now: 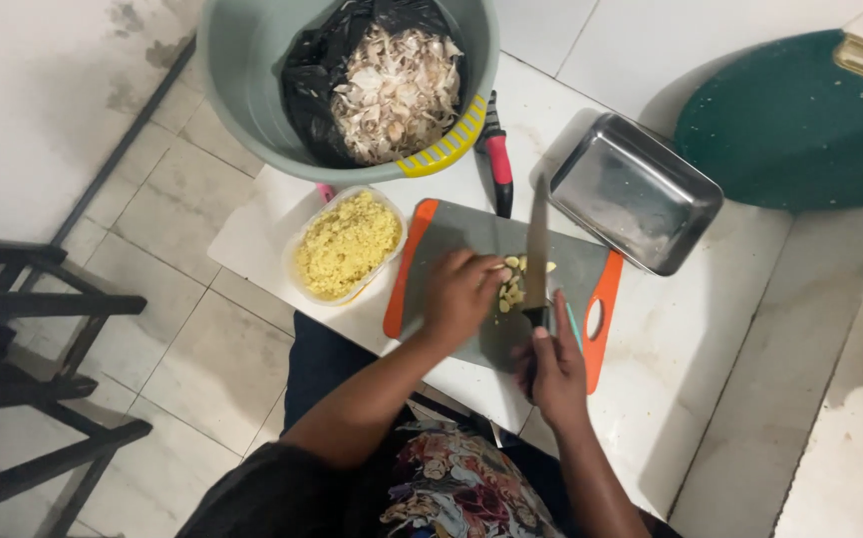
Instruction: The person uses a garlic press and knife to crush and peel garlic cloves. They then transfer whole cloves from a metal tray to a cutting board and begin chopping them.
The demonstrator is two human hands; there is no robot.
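Just beside the left hand's (pixel 463 291) fingers (pixel 496 271), pale garlic pieces (pixel 513 287).

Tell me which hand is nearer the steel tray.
Right. The right hand holds the knife below the steel tray; the left hand sits farther left on the cutting board.

Soft, dim indoor light, slight blur

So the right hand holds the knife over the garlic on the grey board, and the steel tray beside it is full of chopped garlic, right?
Not quite. The head view shows the steel tray empty; the chopped garlic fills the clear plastic tub. The right hand does hold the knife over the board.
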